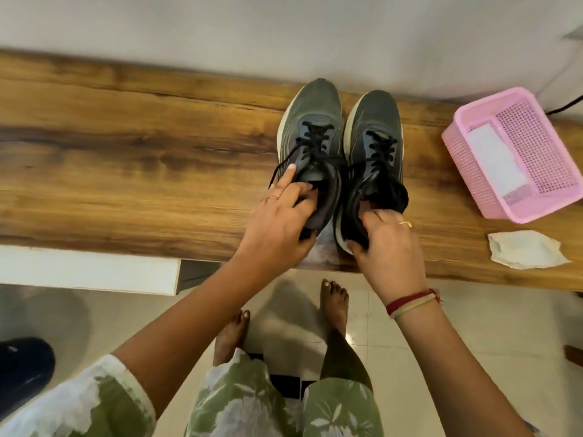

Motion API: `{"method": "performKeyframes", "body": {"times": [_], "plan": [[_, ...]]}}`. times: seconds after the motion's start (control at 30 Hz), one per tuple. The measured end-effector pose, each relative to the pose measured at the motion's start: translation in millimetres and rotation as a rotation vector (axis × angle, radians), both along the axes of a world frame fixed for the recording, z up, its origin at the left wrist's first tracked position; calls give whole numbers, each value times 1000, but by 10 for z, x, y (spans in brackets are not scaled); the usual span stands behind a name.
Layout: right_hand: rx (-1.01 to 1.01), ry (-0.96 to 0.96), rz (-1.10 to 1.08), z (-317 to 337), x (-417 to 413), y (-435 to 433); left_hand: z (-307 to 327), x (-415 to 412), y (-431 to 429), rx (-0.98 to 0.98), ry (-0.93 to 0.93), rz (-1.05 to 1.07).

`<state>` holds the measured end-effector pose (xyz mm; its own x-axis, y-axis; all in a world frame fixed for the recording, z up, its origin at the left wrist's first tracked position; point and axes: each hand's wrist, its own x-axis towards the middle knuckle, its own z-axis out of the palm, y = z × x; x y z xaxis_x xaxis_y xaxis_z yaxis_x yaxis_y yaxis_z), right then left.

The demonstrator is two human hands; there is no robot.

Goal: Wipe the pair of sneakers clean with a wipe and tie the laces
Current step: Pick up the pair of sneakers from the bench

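Just left of the basket, the sneakers stood side by side, the left hand and right hand each curled round a padded heel, probably the firmest hold on light, soft-sided shoes with loose laces.

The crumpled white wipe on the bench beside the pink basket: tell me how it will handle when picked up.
The wipe will probably go floppy, since its creased, uneven edges suggest a thin sheet. It likely weighs almost nothing and could slide on the smooth wooden bench. Lying flat, it should not roll.
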<state>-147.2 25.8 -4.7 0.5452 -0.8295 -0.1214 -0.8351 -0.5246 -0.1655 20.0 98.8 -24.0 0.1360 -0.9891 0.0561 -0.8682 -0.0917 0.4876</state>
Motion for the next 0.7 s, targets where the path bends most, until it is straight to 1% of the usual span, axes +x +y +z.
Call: {"method": "performKeyframes", "body": {"times": [0.1,0.2,0.33,0.4,0.57,0.7], "plan": [[42,27,4,16,39,-46,-3,1,-17,5,-15,12],[55,21,-1,18,49,-31,-11,-51,31,47,-73,48],[104,-74,-51,109,-14,105,86,-153,210,58,-86,101],[124,-128,-41,252,-90,260,237,-224,368,85,-93,115],[151,-185,-9,686,-347,812,706,-412,947,212,-81,156],[231,-145,56,1093,-581,1279,1002,-577,1525,273,-67,172]]}}
